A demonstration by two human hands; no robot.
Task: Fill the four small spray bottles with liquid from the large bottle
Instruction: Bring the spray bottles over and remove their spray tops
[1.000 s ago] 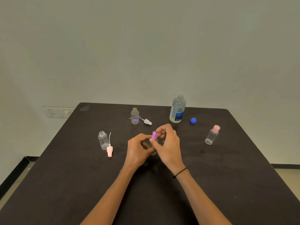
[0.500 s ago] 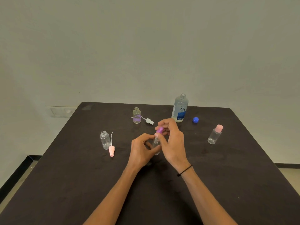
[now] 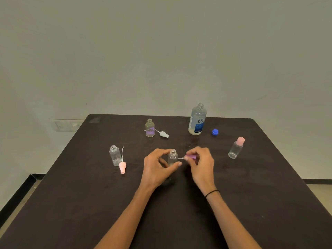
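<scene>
Spray bottles (image 3: pixel 150 128) on dark table (image 3: pixel 251 194)

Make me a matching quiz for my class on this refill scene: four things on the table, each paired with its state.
1. large bottle
2. blue cap
3. purple spray top
4. pink-capped bottle

a. capped and leaning
b. pinched in the right hand
c. upright, neck open
d. lying loose on the table

Pairs: 1-c, 2-d, 3-b, 4-a
</scene>
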